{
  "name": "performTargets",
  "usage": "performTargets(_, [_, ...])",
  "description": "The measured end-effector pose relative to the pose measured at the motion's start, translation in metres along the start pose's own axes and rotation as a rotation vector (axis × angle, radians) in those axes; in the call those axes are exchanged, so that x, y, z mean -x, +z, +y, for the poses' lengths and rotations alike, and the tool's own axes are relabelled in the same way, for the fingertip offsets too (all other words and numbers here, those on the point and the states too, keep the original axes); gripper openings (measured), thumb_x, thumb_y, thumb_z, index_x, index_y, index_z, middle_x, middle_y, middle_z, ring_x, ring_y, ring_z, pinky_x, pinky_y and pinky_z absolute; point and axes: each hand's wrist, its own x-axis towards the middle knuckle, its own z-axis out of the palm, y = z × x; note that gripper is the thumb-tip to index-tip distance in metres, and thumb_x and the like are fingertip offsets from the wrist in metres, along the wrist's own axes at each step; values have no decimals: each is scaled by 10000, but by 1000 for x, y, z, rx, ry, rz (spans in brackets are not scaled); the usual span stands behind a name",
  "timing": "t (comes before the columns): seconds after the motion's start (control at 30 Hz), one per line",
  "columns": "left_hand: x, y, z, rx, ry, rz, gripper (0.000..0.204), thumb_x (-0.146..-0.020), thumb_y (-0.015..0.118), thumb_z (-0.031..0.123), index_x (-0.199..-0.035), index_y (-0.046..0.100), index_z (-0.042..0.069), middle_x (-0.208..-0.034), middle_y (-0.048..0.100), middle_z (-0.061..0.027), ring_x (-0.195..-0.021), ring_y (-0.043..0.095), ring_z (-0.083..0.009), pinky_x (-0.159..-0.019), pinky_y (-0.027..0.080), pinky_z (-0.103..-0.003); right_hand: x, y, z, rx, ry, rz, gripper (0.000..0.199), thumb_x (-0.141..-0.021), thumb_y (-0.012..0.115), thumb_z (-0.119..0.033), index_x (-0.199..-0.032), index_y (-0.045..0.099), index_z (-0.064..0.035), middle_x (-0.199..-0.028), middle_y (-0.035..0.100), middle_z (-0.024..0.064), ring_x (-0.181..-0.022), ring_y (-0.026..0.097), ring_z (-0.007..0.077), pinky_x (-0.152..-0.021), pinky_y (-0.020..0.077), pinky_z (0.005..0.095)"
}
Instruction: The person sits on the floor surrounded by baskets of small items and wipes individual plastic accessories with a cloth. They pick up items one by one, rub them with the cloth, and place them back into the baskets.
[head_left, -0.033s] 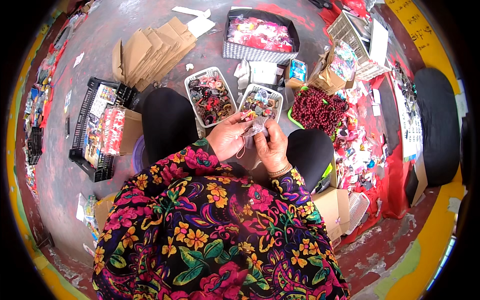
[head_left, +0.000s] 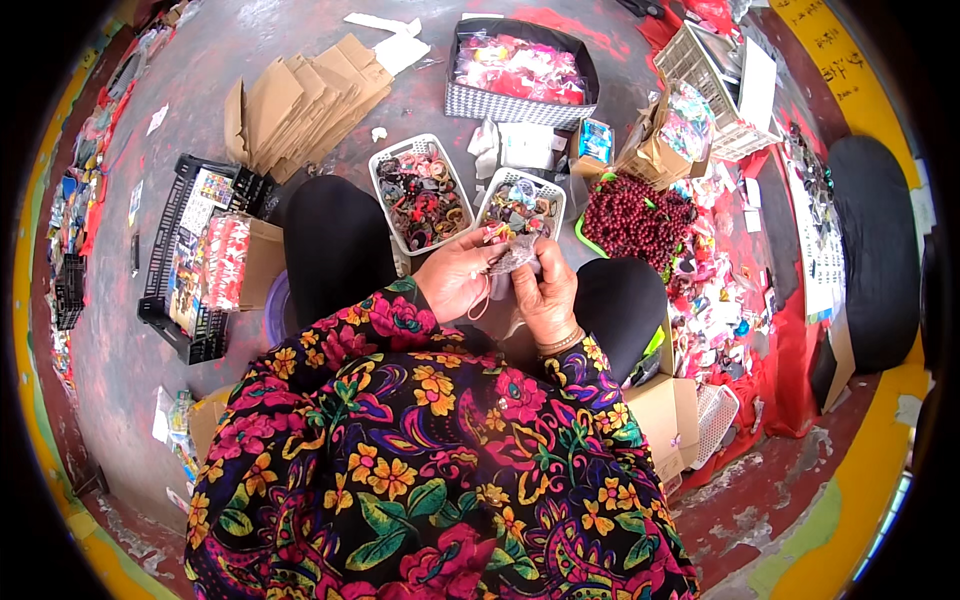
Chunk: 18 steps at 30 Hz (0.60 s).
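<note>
In front of my lap my two hands meet over a small greyish-mauve sheer pouch [head_left: 516,256]. My right hand [head_left: 546,295] pinches it between thumb and fingers. The closed fingers of my left hand [head_left: 452,276] grip its other side, and a thin pink elastic loop [head_left: 481,306] dangles below them. Small colourful pieces show at the left fingertips, too small to name. Just beyond the hands stand two white plastic baskets: the left basket [head_left: 387,206] holds many dark and brown hair ties, the right basket [head_left: 562,208] mixed coloured hair accessories.
Dark red beads [head_left: 638,222] lie heaped in a green tray to the right. Farther off are a patterned fabric box [head_left: 500,106] of pink packets and folded cardboard [head_left: 310,100]. A black crate [head_left: 180,338] stands left; small goods cover red cloth [head_left: 788,375] at right.
The pouch has shifted and turned slightly between my fingers, and the coloured pieces at the left fingertips show less. Both hands stay in nearly the same place.
</note>
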Motion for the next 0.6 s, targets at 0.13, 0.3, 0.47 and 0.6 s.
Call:
performTargets(0.13, [4,3,1,63,-92,-41,216,-859,487,12,-1074,495,30,-1005,567,-89,-958,555,-188,-858,442,-323,2,1,13,-145,17,-6,77,-859,547,-100,-888,519,-35,-761,564,2,-682,490,80,-614,422,214])
performTargets(0.3, [4,-3,6,52,-65,-40,253,-826,515,-24,-1070,514,44,-964,581,-73,-923,564,-179,-816,453,-320,1,1,14,-428,109,-14,137,-889,494,-103,-976,557,-17,-870,576,11,-788,510,97,-726,416,216])
performTargets(0.47, [1,-17,16,58,113,-20,303,-777,554,-57,-1062,538,45,-927,596,-52,-863,570,-161,-769,448,-297,-7,-5,15,-989,393,46,267,-918,427,-140,-1126,511,5,-1008,576,55,-898,542,141,-825,426,263])
performTargets(0.6, [2,-16,22,-52,169,16,315,-766,561,-63,-1054,546,63,-952,593,-51,-905,569,-175,-798,439,-317,-9,-12,18,-1168,429,-37,320,-910,449,-139,-1197,464,2,-1079,559,60,-971,531,150,-864,424,286])
